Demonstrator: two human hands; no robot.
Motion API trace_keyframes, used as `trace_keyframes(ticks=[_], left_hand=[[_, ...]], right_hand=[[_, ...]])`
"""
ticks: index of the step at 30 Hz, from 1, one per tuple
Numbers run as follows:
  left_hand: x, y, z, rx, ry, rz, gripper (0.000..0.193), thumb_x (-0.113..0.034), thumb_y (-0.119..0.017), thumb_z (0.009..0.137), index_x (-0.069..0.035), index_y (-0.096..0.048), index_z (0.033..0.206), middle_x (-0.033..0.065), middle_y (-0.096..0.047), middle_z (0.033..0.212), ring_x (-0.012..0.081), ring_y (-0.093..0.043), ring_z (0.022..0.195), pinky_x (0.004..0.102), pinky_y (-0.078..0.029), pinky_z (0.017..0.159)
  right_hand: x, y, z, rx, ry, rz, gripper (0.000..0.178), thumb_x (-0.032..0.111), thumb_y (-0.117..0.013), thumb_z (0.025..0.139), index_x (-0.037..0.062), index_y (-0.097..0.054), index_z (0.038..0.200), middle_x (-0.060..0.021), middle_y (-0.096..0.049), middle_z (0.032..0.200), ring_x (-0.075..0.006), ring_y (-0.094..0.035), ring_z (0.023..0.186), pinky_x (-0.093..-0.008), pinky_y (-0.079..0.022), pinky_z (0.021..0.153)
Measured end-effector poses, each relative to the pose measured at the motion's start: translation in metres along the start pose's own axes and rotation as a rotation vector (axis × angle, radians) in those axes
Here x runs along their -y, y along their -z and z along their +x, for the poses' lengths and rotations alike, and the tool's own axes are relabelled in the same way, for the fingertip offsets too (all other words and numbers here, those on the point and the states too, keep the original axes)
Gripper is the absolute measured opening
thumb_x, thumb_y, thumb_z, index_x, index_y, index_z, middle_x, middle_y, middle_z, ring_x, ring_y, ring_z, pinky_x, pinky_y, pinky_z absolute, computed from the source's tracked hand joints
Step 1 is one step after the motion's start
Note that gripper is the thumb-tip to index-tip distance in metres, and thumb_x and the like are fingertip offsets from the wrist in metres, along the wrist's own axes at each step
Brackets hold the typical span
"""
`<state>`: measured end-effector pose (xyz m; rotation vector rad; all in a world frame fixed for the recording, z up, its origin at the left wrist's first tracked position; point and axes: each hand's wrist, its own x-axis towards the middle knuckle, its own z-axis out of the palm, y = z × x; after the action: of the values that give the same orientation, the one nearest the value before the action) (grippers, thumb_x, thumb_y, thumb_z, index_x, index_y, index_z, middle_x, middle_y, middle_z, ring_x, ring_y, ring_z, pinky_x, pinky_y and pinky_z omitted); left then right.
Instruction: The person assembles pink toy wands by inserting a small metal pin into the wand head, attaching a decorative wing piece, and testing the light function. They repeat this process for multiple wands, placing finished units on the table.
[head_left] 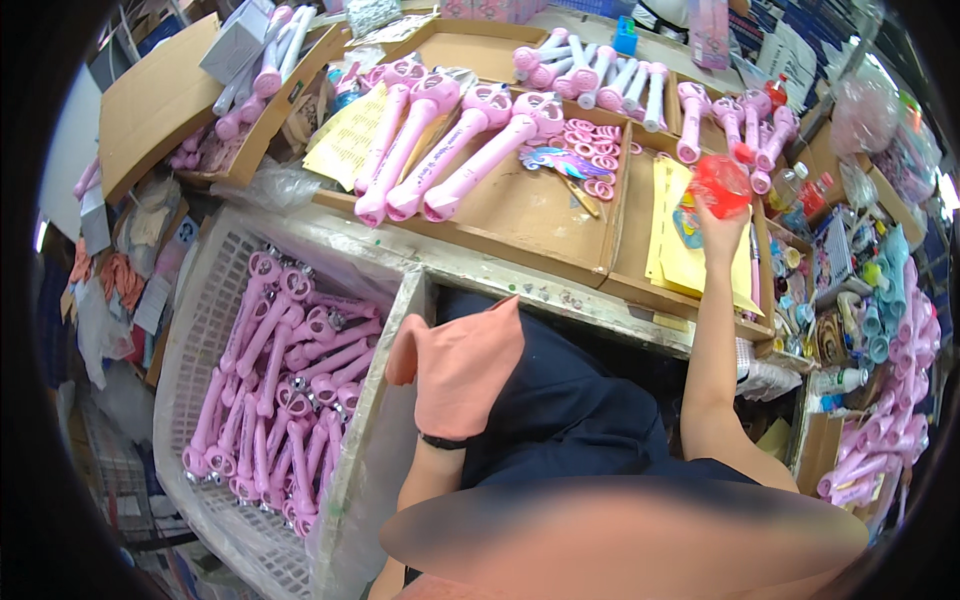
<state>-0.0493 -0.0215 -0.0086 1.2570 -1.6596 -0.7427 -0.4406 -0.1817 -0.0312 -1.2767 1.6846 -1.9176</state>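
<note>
A salmon-coloured cloth (465, 375) covers my left hand over my lap; its fingers are hidden beneath it. Below the cloth a dark band (446, 441) circles my left wrist. At the right of the bench, my right hand (718, 225) is closed round a red squeeze bottle (722, 186). The bottle is above yellow printed sheets (672, 240) in a cardboard tray (625, 238). Several pink wands (490, 160) with round openwork heads lie side by side across the tray's left part. Pink rings (592, 140) and a blue-and-purple shaped piece (568, 163) lie near their heads.
A lined white crate (205, 330) full of pink wands (290, 390) stands at my left. More wands (590, 75) lie at the back of the bench. Clear bottles (790, 185) stand at the right. An open cardboard box (160, 110) is at the far left.
</note>
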Motion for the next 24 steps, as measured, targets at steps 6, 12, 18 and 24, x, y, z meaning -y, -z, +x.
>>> trace_keyframes(ticks=[6, 12, 18, 24], left_hand=[[-0.014, -0.022, 0.036, 0.251, 0.315, -1.100, 0.025, -0.014, -0.063, 0.087, 0.000, -0.061, 0.108, 0.0054, -0.063, 0.094, 0.0169, -0.060, 0.085, 0.0338, -0.045, 0.080], [-0.011, -0.041, 0.050, 0.276, 0.548, -1.752, 0.030, -0.028, -0.054, 0.091, -0.004, -0.059, 0.109, 0.0084, -0.062, 0.104, 0.0205, -0.060, 0.092, 0.0352, -0.046, 0.085], [0.003, -0.041, 0.047, 0.055, 0.742, -1.594, 0.043, -0.042, -0.042, 0.096, -0.005, -0.057, 0.112, 0.0083, -0.061, 0.111, 0.0249, -0.058, 0.102, 0.0362, -0.047, 0.088], [-0.004, -0.044, 0.058, 0.146, 0.309, -0.415, 0.032, -0.030, -0.062, 0.089, -0.004, -0.059, 0.107, 0.0069, -0.066, 0.105, 0.0195, -0.063, 0.093, 0.0320, -0.050, 0.082]], right_hand=[[0.045, -0.023, -0.046, 0.182, 0.872, -0.537, 0.069, 0.005, -0.078, 0.067, 0.0085, -0.049, 0.129, -0.0102, -0.056, 0.128, -0.0316, -0.049, 0.128, -0.0489, -0.025, 0.115], [0.091, -0.058, -0.087, 0.437, 1.319, -0.522, 0.053, 0.007, -0.071, 0.076, 0.0237, -0.056, 0.124, 0.0018, -0.057, 0.131, -0.0189, -0.051, 0.127, -0.0502, -0.017, 0.120], [0.108, -0.091, -0.082, 0.351, 1.425, -0.515, 0.047, 0.010, -0.072, 0.077, 0.0291, -0.060, 0.118, 0.0044, -0.059, 0.127, -0.0160, -0.053, 0.124, -0.0497, -0.017, 0.119], [0.096, -0.052, -0.070, 0.436, 1.287, -0.637, 0.045, 0.009, -0.071, 0.074, 0.0220, -0.062, 0.117, 0.0016, -0.060, 0.125, -0.0220, -0.051, 0.127, -0.0504, -0.015, 0.118]])
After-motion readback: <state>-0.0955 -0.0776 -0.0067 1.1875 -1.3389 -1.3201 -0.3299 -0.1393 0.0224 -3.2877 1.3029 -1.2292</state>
